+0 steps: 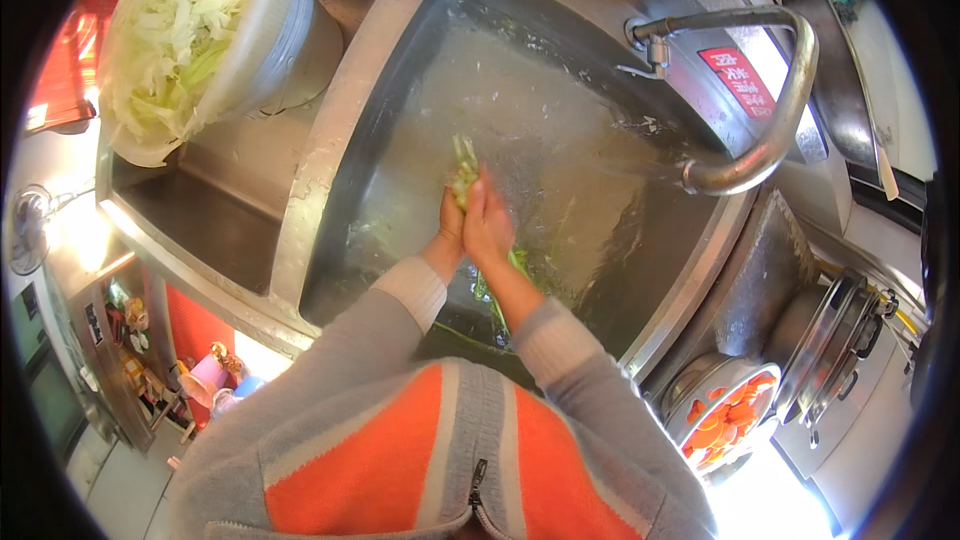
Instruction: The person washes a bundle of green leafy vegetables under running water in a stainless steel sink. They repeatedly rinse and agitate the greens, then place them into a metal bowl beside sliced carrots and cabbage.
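Both hands are together over the middle of a stainless-steel sink basin (330, 142) that holds cloudy water (525, 105). Between them is a small bunch of pale green vegetable stems (465, 165), its stem ends pointing away from me. My left hand (450, 221) closes around the bunch from the left. From the right, my right hand (489, 221) presses against it, blurred by motion. Green leafy parts (519, 261) show beneath my right wrist, near the water; whether they belong to the same bunch I cannot tell.
A curved metal faucet (799, 82) arches over the right side. Shredded cabbage (195, 22) fills a white container resting on a metal pot (319, 52) at the left compartment. Right of the sink are a bowl of sliced carrots (724, 420) and a lidded pot (817, 345).
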